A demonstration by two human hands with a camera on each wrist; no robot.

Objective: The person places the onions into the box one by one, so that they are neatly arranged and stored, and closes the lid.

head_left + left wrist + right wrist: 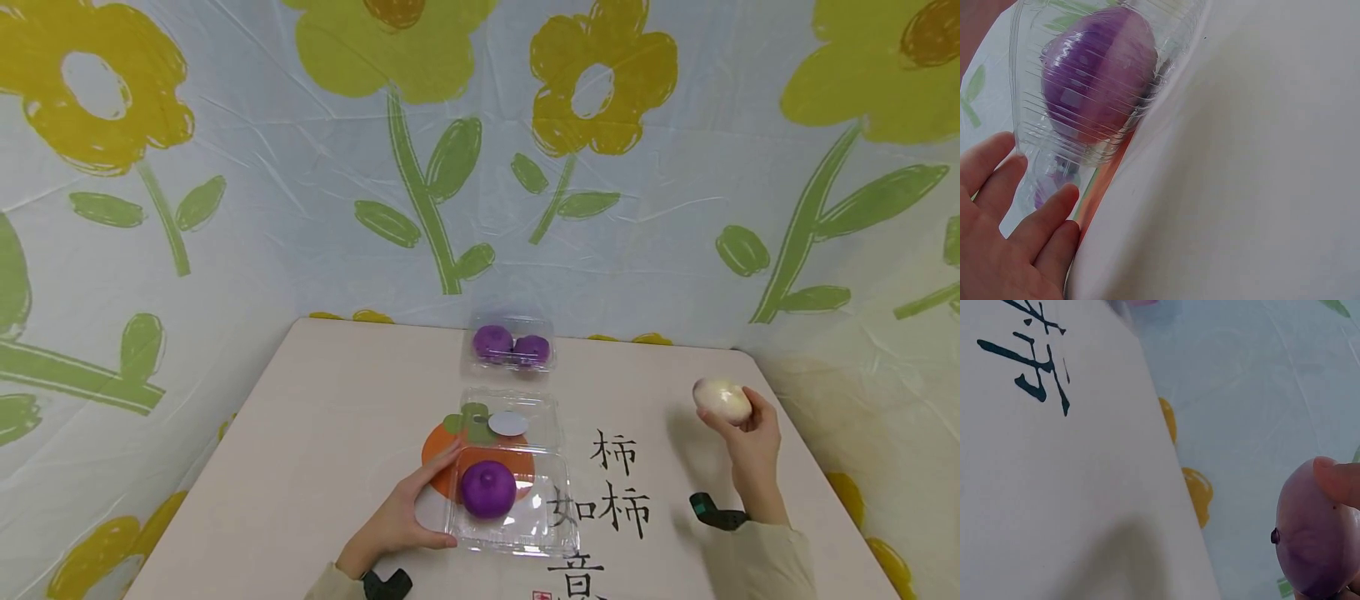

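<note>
Nearest, the left hand (408, 518) has its thumb and fingers spread wide along the left side of a clear plastic tray (536, 525), ribbed and thin, which stands open. In this tray, just right of the left hand, sits one smooth purple ball (488, 489) with a small knob on top. The tray's lid (542, 408) lies folded back beyond the left fingers and shows one white oval label (507, 423). The right hand (756, 454), raised above the pale table (337, 400), holds one pale, glossy ball (722, 400), rounded, with its thumb and fingers curled round it; the right wrist view shows its purplish skin and small dark tip. Between the hands, the table carries four black brush-like characters (614, 452). Farther than both hands, one clear box (495, 364) contains two purple balls (532, 351). Behind everything hangs a wrinkled sheet (262, 183) with flowers.
</note>
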